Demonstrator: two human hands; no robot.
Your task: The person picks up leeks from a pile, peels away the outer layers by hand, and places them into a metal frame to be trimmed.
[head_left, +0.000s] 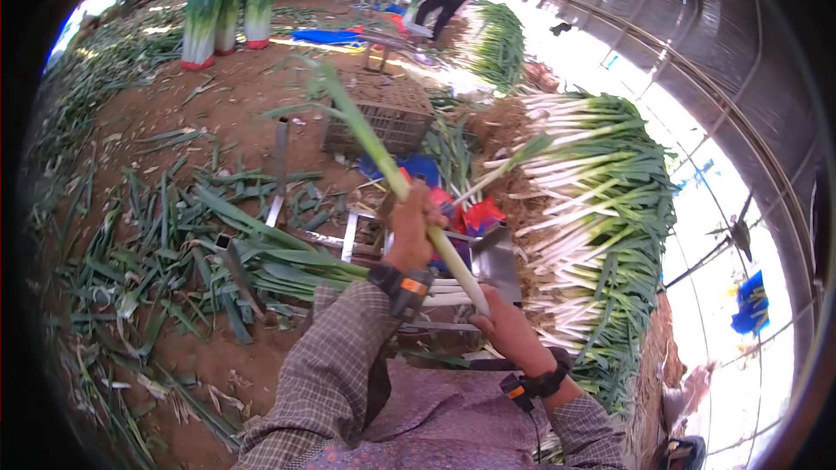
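Facing the long leek heap (601,218) to the right of our right grip (514,331), we see its white ends turned inward, probably for easy reach. Loose leaves (131,270) litter the ground left of our left grip (414,226); a slatted crate (379,117) sits beyond it, leaving elbow room. Just beneath both grips, a sheaf of leeks (305,274) lies across a metal frame (350,235), which seems to keep it raised and aligned. Slanting between them is one held leek (453,257): our left grip is wrapped closed around its shaft, presumably bearing the weight, while our right grip pinches near its pale end, likely to steady it. It looks straight and slender, green leaves splaying beyond the left grip, the shaft fading to smooth white at the right. We cannot make out any roots.
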